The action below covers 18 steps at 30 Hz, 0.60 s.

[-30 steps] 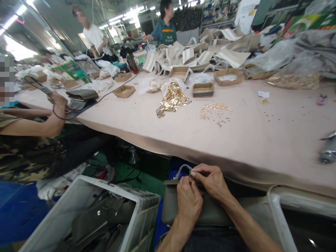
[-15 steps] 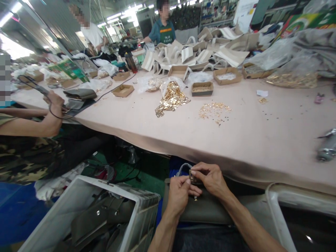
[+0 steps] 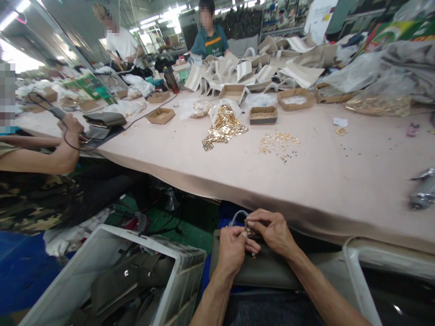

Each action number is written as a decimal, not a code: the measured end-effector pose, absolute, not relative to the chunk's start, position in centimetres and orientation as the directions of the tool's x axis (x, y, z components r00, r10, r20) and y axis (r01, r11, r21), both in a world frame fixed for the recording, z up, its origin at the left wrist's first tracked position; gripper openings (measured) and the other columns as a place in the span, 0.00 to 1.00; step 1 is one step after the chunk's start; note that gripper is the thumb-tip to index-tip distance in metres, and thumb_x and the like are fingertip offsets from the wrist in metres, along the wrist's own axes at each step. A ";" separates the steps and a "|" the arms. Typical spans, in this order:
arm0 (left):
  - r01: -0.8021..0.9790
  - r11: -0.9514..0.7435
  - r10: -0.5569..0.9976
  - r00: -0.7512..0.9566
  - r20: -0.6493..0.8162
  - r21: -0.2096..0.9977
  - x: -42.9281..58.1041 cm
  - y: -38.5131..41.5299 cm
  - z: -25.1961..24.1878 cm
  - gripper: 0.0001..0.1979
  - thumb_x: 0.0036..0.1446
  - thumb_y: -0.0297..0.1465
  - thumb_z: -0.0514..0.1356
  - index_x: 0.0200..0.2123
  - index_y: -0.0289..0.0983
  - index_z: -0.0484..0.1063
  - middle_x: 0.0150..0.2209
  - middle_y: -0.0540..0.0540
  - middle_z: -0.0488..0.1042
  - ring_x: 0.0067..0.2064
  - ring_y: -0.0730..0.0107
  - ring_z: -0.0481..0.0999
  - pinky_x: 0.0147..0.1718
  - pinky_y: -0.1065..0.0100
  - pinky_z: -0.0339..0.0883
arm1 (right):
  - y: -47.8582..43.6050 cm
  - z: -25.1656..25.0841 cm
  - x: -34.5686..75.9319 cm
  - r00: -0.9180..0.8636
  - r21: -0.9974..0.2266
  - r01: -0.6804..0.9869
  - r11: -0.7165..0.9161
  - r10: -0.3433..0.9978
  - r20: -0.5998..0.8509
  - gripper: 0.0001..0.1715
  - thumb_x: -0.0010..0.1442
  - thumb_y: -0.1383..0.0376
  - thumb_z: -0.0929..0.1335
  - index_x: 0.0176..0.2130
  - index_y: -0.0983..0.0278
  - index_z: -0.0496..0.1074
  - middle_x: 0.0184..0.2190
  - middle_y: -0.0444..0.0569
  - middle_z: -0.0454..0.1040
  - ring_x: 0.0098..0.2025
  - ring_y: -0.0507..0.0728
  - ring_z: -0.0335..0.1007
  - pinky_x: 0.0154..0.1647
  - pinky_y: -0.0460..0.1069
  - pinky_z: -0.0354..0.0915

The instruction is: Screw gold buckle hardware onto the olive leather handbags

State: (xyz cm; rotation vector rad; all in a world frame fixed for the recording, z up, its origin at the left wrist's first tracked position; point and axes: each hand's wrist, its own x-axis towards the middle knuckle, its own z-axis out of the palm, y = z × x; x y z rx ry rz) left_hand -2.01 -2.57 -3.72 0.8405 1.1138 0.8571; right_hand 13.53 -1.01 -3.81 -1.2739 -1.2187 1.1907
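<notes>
My left hand (image 3: 233, 246) and right hand (image 3: 273, 232) pinch the small metal clasp (image 3: 250, 228) atop the soft bag (image 3: 265, 271) on my lap: light, stiff, probably slick, best held by its edges.

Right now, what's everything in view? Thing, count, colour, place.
metal fitting: one, brass-coloured, pinched between both hands
bag: one, grey, under the hands
table: one, pale pink top, ahead
gold plates: one heap, gold, mid-table
small gold parts: scattered patch, gold, right of the heap
cardboard trays: several, brown, far side of table
crate: one, white, lower left
co-worker: one, camouflage top, left edge
left hand: one, bare, pinching the fitting
right hand: one, bare, gripping the fitting
</notes>
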 end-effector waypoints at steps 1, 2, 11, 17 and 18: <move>-0.148 0.432 0.893 0.207 -0.399 0.890 -1.9 -2.6 -3.8 0.21 0.55 0.42 0.66 0.35 0.26 0.77 0.22 0.35 0.80 0.19 0.64 0.78 0.24 0.67 0.74 | -1.0 -3.9 13.6 0.008 -0.998 0.064 -0.024 1.000 -0.023 0.08 0.58 0.60 0.74 0.34 0.61 0.84 0.36 0.52 0.81 0.37 0.58 0.79 0.37 0.50 0.74; -0.148 0.437 0.891 0.201 -0.406 0.887 -1.9 -2.6 -3.9 0.21 0.55 0.43 0.66 0.34 0.27 0.77 0.21 0.36 0.80 0.19 0.64 0.78 0.24 0.67 0.74 | -1.0 -4.0 13.6 -0.005 -0.997 0.074 -0.021 1.000 -0.022 0.08 0.59 0.60 0.74 0.35 0.61 0.84 0.37 0.52 0.81 0.37 0.58 0.79 0.38 0.50 0.74; -0.184 0.445 0.886 0.234 -0.400 0.877 -1.8 -2.7 -4.1 0.21 0.57 0.43 0.64 0.36 0.28 0.74 0.25 0.34 0.81 0.25 0.60 0.82 0.29 0.65 0.78 | -1.0 -5.0 13.7 -0.051 -0.990 0.132 0.040 0.998 0.033 0.07 0.61 0.63 0.72 0.35 0.61 0.84 0.38 0.51 0.80 0.39 0.58 0.78 0.40 0.50 0.72; -0.185 0.457 0.883 0.212 -0.419 0.870 -1.6 -2.9 -4.0 0.22 0.56 0.46 0.65 0.33 0.30 0.73 0.21 0.37 0.80 0.21 0.63 0.79 0.25 0.68 0.75 | 0.5 -4.0 15.5 -0.306 -0.999 0.015 -0.047 0.951 -0.049 0.13 0.63 0.58 0.72 0.42 0.63 0.84 0.37 0.50 0.80 0.37 0.56 0.76 0.41 0.50 0.70; -0.185 0.457 0.882 0.219 -0.417 0.870 -1.6 -2.9 -4.0 0.22 0.56 0.46 0.65 0.33 0.30 0.73 0.21 0.37 0.80 0.21 0.63 0.79 0.25 0.68 0.74 | 0.9 -3.7 15.8 -0.376 -0.997 -0.012 -0.076 0.924 -0.066 0.15 0.64 0.57 0.72 0.44 0.63 0.84 0.37 0.50 0.80 0.36 0.55 0.76 0.40 0.50 0.70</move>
